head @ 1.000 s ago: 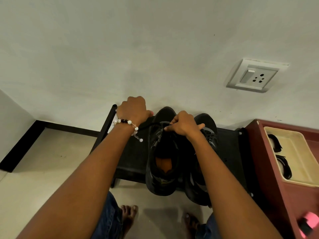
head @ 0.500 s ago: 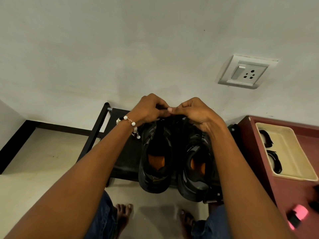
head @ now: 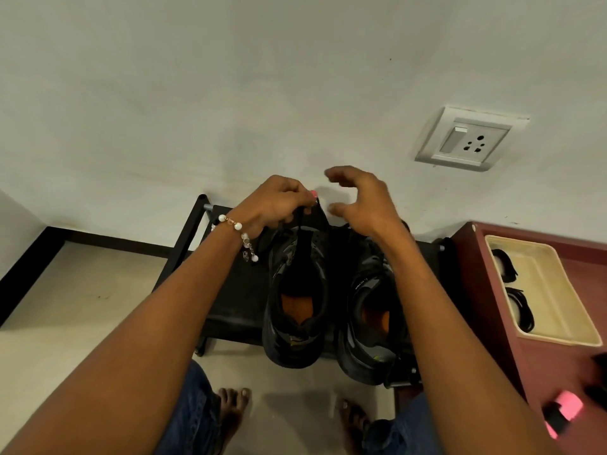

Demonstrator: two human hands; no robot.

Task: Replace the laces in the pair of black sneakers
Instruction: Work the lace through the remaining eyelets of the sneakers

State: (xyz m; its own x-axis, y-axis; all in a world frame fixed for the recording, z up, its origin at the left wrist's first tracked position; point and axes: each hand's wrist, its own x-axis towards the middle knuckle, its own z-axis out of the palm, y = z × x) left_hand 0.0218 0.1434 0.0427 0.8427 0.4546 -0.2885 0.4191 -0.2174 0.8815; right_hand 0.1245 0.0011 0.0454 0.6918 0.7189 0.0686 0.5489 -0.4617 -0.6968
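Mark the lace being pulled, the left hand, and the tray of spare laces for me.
lace point(head: 299, 221), head view, on the strand below the pinch.
left hand point(head: 276, 203), head view, on its back.
tray point(head: 555, 287), head view, on its bare floor.

Two black sneakers point(head: 297, 300) point(head: 374, 320) are sitting side by side on one low black rack point(head: 236, 290), orange insoles showing in both. Two hands are showing: left hand point(head: 274, 205) is pinching one black lace point(head: 300, 221), right hand point(head: 364, 198) is spreading w/ nothing in it. One beaded bracelet point(head: 236, 228) is hanging at the left wrist. Two bare feet point(head: 231, 408) point(head: 353, 418) are showing at the bottom. One cream tray point(head: 558, 290) is resting on one maroon surface point(head: 486, 290), holding two black lace bundles point(head: 504, 264) point(head: 522, 310). One wall socket w/ switch point(head: 469, 139) is showing. One pink-and-black object point(head: 561, 412) is lying at the right edge; can't tell what.
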